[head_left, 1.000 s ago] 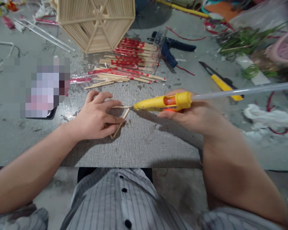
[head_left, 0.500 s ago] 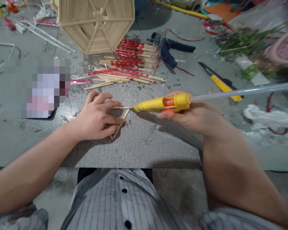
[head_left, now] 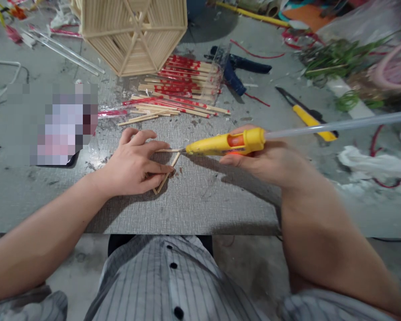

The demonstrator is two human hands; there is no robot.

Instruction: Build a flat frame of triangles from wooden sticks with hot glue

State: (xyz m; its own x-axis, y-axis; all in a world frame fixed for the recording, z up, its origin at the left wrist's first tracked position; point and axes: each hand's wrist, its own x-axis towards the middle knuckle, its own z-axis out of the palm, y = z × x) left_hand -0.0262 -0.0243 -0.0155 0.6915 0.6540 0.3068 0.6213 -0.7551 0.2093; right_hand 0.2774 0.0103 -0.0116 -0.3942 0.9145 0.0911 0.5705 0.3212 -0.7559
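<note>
Item: stick joint under glue, centre of frame. Left hand [head_left: 133, 165] lay palm-down and flat, fingers spread rather than curled, pinning thin wooden sticks [head_left: 169, 171] to the grey textured mat [head_left: 200, 200]. Right hand [head_left: 267, 156], right of centre, was closed around a yellow glue gun [head_left: 227, 143], its nozzle touching the point where one stick running level met another slanting down to the lower left. A clear glue rod [head_left: 337, 126] stuck out of the gun's back toward the right edge of the frame. Handling note, as a judgement: the joint would be best served by a small bead placed exactly on the meeting point, with the pinning fingers kept firm and clear of the hot tip (the nearest fingertip sat close to it), and the sticks left unshifted until the glue set. Description of piece: pale, bare wood, slender and straight, forming an open angle partly hidden under the fingers; how many sticks lay beneath the palm could not be told. Associated items: a loose heap of like sticks [head_left: 180, 89], some banded red, above centre; a hexagonal stick-built frame [head_left: 133, 31] at upper centre-left; a dark blue glue gun [head_left: 237, 69] just right of the heap; a yellow-handled knife [head_left: 307, 117] and green strands [head_left: 337, 58] at upper right.
</note>
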